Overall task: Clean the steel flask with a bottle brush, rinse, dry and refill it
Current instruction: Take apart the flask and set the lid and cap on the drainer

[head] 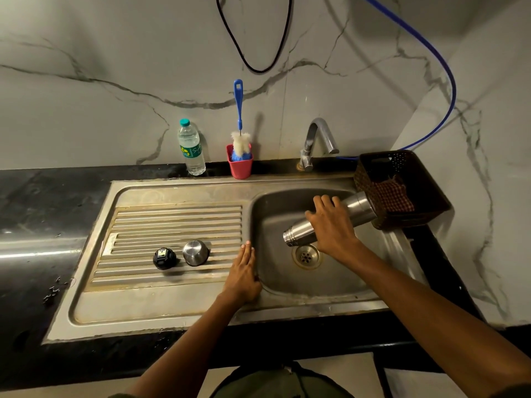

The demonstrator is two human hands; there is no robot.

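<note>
My right hand (330, 222) grips the steel flask (356, 208) around its middle and holds it tilted over the sink basin (275, 202), mouth pointing down and left just above the drain (307, 256). My left hand (244, 271) rests flat on the ridge between the drainboard and the basin, fingers straight. The flask's steel cup lid (195, 252) and black stopper (164, 258) sit on the ribbed drainboard (172, 222). A blue-handled bottle brush (239, 110) stands in a red cup (239, 165) at the back. A plastic water bottle (191, 147) stands left of the cup.
A curved steel tap (317, 139) rises behind the basin, with no water visibly running. A dark basket (413, 179) holding a checked cloth (393, 196) sits at the basin's right edge. Black countertop (43, 202) extends left. A blue hose (448, 81) runs down the wall.
</note>
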